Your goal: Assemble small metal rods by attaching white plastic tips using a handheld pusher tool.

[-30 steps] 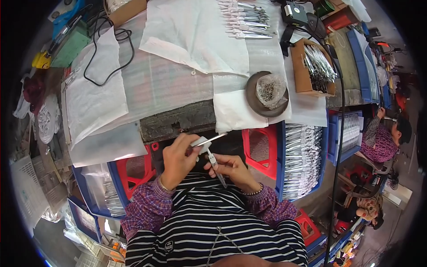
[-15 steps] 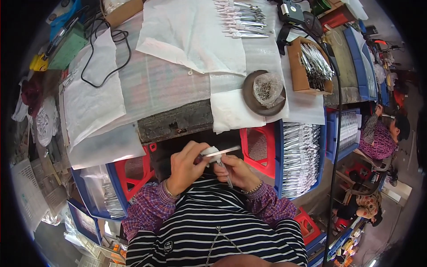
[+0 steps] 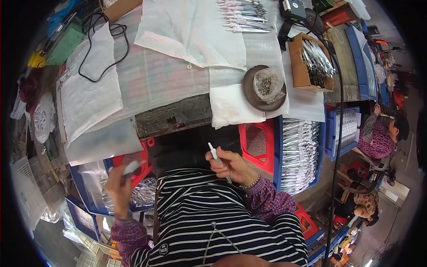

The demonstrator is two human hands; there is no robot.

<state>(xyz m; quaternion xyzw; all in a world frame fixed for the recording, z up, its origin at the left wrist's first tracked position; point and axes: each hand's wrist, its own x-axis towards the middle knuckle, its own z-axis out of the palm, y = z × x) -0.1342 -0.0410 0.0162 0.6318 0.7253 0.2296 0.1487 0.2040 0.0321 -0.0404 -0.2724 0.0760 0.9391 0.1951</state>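
My right hand (image 3: 235,167), in front of my striped top, is closed around a slim silver-and-white metal piece (image 3: 214,152) that looks like a drawing compass. Its white tip points up and away from me, and a silver end shows below the fingers. My left hand (image 3: 119,189), blurred by motion, is out at the left over a blue crate (image 3: 87,202). A whitish, smeared thing (image 3: 132,167) shows at its fingertips; its kind cannot be made out. Near that hand, many silver pieces (image 3: 143,192) lie loose in the crate.
A brown dish (image 3: 254,103) holding a bag of small metal parts (image 3: 267,84) stands on the paper-covered table. Similar silver pieces lie in a row (image 3: 243,18), a cardboard box (image 3: 299,62) and a blue crate (image 3: 276,155) at right. A black cable (image 3: 340,147) hangs at right.
My hands were together in front of me, with a flat metal strip across the white-headed piece. The left has swung away to the left crate; the right keeps its hold on the silver-and-white piece.
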